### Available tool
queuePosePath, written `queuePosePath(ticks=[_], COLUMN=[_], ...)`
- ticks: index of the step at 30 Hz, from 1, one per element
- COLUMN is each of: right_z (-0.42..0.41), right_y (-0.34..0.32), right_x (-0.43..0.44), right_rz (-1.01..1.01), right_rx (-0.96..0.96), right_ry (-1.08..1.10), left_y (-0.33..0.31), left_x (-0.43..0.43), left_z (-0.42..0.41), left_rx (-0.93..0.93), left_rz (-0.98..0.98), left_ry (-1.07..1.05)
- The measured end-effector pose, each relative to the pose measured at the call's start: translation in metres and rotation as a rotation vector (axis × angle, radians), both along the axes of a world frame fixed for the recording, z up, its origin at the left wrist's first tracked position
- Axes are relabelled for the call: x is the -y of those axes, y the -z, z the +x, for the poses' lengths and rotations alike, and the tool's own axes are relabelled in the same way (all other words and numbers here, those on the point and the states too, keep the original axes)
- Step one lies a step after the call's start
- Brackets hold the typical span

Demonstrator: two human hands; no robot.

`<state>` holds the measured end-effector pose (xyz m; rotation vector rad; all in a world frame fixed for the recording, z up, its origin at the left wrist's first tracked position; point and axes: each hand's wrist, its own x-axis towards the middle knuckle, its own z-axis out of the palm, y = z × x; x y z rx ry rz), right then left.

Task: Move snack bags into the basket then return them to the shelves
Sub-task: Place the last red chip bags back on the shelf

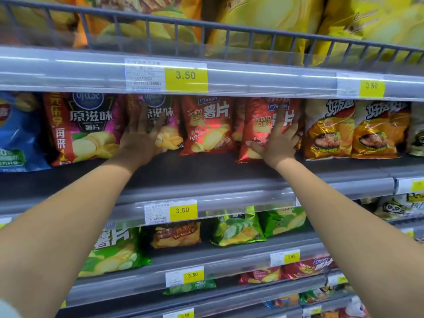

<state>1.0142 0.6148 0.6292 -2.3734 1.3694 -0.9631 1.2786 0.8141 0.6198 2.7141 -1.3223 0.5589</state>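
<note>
Left grip (141, 136), wide and flat, presses a magenta foil crisp bag (168, 131); right grip (278, 143), likewise, a red foil chip bag (257, 125), probably seating both upright on the dark shelf (206, 167).

left hand (140, 143) and right hand (278, 144) bare; slender forearms (68, 214) uncovered; whitish cloth patch (6, 309) beside the left arm.
</note>
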Motion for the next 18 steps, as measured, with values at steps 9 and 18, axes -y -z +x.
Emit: queuePosePath(ticks=[9,18], right_z=[-0.003,0.002], right_y=[-0.004,-0.005], right_x=[-0.012,-0.019], right_rz=[0.023,0.058], right_rx=[-0.036,-0.014], right_ry=[0.068,0.067], left_y=[-0.008,0.004], left_x=[-0.041,-0.095], left_z=[-0.025,0.033], left_rx=[0.207,-0.051], left_rz=[-0.272,-0.244], left_ry=[-0.096,-0.19])
